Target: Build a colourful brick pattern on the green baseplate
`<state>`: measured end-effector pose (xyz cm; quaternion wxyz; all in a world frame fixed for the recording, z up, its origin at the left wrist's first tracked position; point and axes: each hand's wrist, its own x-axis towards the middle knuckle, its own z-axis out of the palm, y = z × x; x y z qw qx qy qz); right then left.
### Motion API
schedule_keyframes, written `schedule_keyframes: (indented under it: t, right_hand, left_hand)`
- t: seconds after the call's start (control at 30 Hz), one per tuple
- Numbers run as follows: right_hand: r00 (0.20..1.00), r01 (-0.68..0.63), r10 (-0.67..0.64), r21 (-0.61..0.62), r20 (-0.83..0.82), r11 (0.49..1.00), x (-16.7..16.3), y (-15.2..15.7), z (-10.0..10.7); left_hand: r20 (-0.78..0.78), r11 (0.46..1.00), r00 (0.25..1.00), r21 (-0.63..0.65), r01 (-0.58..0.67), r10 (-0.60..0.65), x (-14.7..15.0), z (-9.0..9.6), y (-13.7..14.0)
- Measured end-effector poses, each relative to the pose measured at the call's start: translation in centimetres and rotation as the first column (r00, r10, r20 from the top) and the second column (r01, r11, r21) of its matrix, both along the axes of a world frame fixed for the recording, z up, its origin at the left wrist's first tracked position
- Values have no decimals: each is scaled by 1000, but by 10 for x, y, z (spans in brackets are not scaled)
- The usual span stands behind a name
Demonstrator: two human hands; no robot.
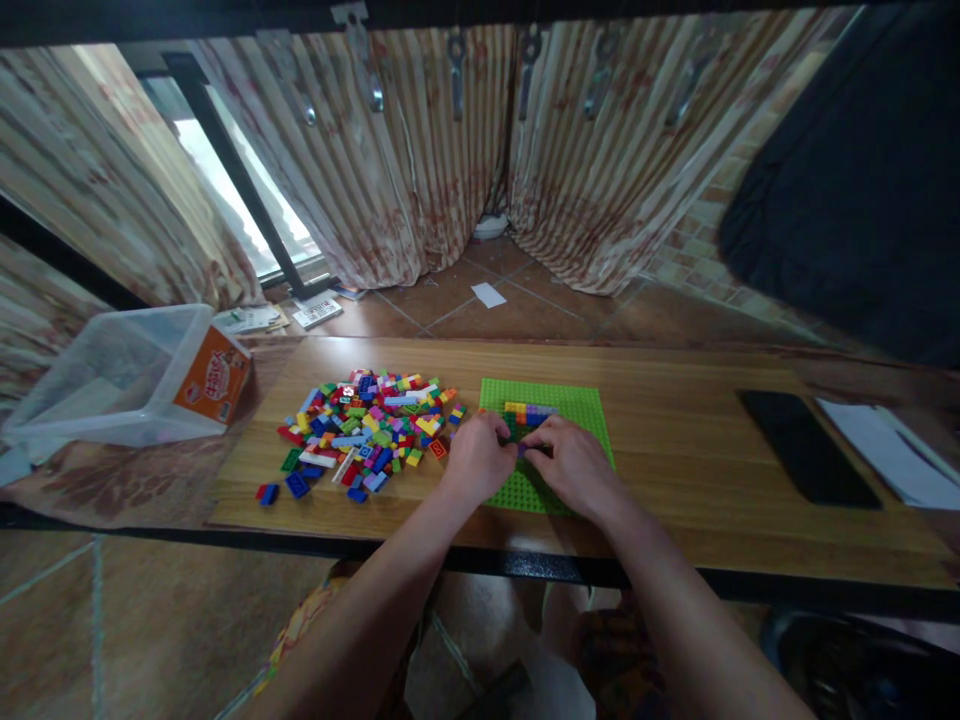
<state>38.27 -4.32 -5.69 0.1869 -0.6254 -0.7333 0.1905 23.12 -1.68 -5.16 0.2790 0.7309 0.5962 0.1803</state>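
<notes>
A bright green building-brick baseplate point(581, 398) lies on the wooden table. On its upper part stands a block of joined toy bricks point(523, 411) in yellow, orange, purple, blue and green. Over the plate's left side is my left hand point(481, 455), its fingers curled and closed; whatever they hold is hidden. My right hand point(576, 462) reaches in from the right, thumb and finger pinched on a small purple brick point(522, 450), close to the left fingertips. Both hands are just below the joined bricks and partly cover the plate.
Left of the plate spreads a pile of loose toy bricks point(367, 425). A clear plastic box point(135, 385) with an orange label stands at the far left. On the right lie a black phone-like slab point(806, 447) and white paper point(885, 445). Metal clips point(456, 75) hang overhead.
</notes>
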Motion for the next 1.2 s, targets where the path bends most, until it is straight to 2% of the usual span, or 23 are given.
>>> schedule_keyframes:
  t: [0.5, 0.77, 0.93, 1.0, 1.1, 1.2]
  right_hand:
    - [997, -18, 19, -17, 69, 1000, -3, -1, -1]
    - [995, -11, 11, -2, 98, 1000, -8, -2, 1]
    - [1000, -3, 2, 12, 29, 1000, -4, -3, -2]
    - [998, 39, -38, 33, -52, 999, 2, -4, -1]
    - [969, 192, -172, 98, -179, 977, 14, -4, 1]
    - [934, 331, -305, 134, -184, 934, 29, -3, 4]
  left_hand:
    - [-30, 1000, 999, -6, -13, 13, 4, -6, 1]
    - [-46, 1000, 999, -28, -4, 2, 5, -3, 0]
    - [-9, 1000, 1000, 29, 3, -2, 4, -6, -3]
    - [11, 999, 1000, 40, 23, -24, 2, -4, -4]
    - [26, 997, 996, 16, 81, -81, -2, 0, -3]
    - [25, 993, 992, 16, 120, -120, -6, 4, -2]
